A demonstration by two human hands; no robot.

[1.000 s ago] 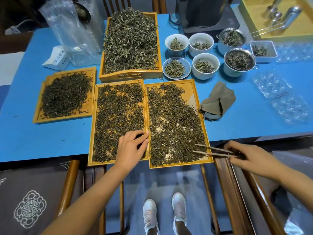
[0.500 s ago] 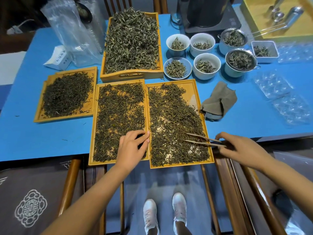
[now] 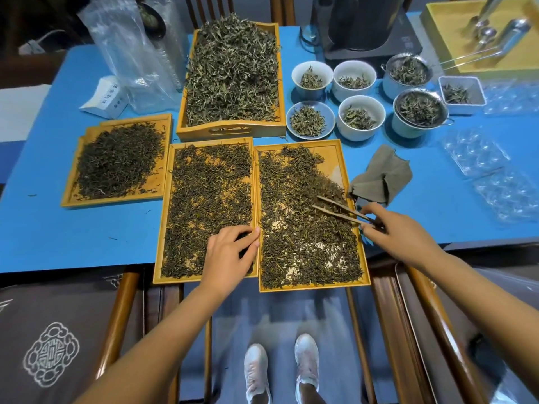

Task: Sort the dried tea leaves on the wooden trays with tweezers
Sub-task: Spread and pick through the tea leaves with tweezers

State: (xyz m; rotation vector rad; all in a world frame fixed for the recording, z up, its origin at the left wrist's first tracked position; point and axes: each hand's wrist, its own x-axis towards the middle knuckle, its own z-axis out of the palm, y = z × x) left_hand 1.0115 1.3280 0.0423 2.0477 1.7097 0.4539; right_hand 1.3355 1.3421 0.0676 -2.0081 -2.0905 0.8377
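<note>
Two flat wooden trays of dark dried tea leaves lie side by side at the table's front edge: the middle tray [image 3: 166,217] and the right tray [image 3: 341,158]. My right hand [image 3: 404,234] pinches brown wooden tweezers [image 3: 338,209], whose parted tips lie over the leaves in the right tray's right half. My left hand [image 3: 229,256] rests on the leaves at the near right corner of the middle tray, fingertips curled against the rim between the trays. A third flat tray [image 3: 73,196] of dark leaves sits to the left.
A deep wooden tray [image 3: 233,132] heaped with greener leaves stands behind. White bowls [image 3: 360,118], a blue dish and metal strainers with leaves stand at the back right. A grey cloth [image 3: 382,173] lies beside the right tray. Plastic bags, blister trays, and a black kettle base surround them.
My right hand carried the tweezers from the right tray's near right corner up and away from me along its right side. My left hand stayed in place.
</note>
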